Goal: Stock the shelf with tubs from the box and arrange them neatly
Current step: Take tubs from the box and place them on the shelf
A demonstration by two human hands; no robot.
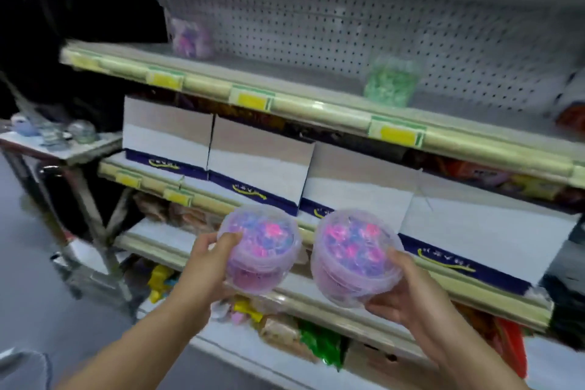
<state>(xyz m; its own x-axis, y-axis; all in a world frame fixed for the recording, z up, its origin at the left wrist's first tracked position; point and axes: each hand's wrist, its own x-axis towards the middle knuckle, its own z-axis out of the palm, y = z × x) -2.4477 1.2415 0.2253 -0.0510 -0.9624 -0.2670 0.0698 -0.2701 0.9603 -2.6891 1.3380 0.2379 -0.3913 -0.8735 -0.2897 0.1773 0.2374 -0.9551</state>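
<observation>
My left hand (207, 258) grips a clear tub (264, 247) full of pink, purple and blue pieces, held by its left side. My right hand (400, 290) grips a second, matching tub (354, 255) from its lower right. Both tubs hang side by side in front of the lower shelves, lids up. On the upper shelf (316, 101) a purple tub (191, 38) stands at the far left by the pegboard, and a green tub (391, 81) stands toward the right. No box of tubs shows in view.
White and navy display cartons (259, 165) line the shelf below. Packets of snacks (319, 342) fill the lowest shelves. A small metal table (63, 149) with jars stands at the left, under a black bag (72, 0). Yellow price tags run along the shelf edges.
</observation>
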